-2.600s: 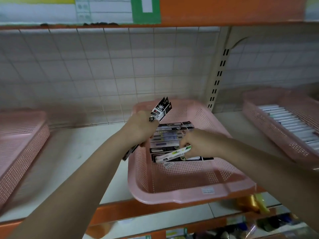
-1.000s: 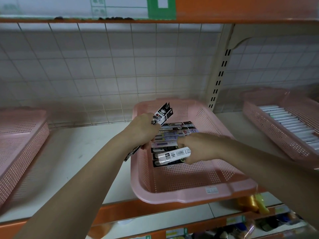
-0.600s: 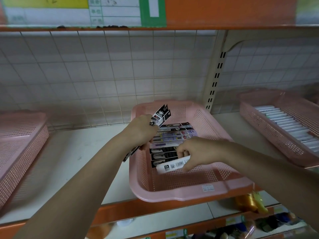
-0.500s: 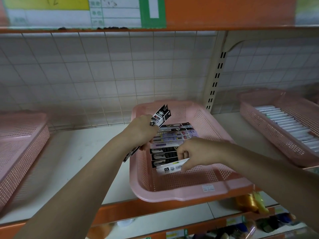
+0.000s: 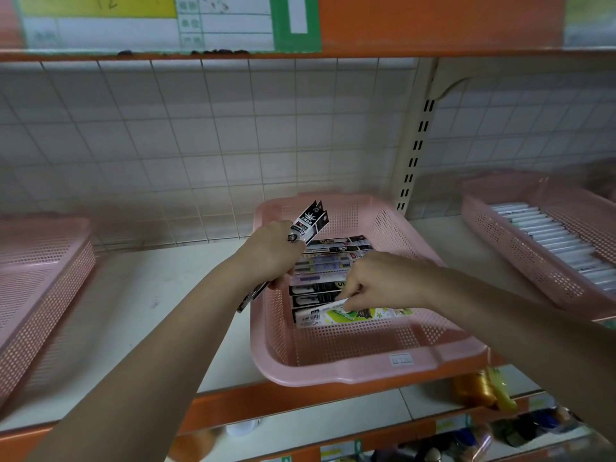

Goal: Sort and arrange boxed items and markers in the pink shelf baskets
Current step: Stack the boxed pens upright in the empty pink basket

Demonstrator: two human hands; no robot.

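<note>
1. The right hand (image 5: pixel 376 281) pinches the upper edge of a white-and-green boxed item (image 5: pixel 350 313), which lies flat at the near end of a row of boxes (image 5: pixel 325 271) inside the middle pink basket (image 5: pixel 350 370).
2. The left hand (image 5: pixel 270 251) grips a bundle of black-and-white packs (image 5: pixel 308 223), tilted, above the basket's left rim.
3. The middle pink basket sits on the white shelf (image 5: pixel 150 295), its front edge overhanging the orange shelf lip.
4. A second pink basket (image 5: pixel 520 258) to the right holds white markers (image 5: pixel 563 241) laid side by side.
5. A third pink basket (image 5: pixel 40 281) stands well apart on the left.
6. A tiled wall (image 5: pixel 200 145) backs the shelf.
</note>
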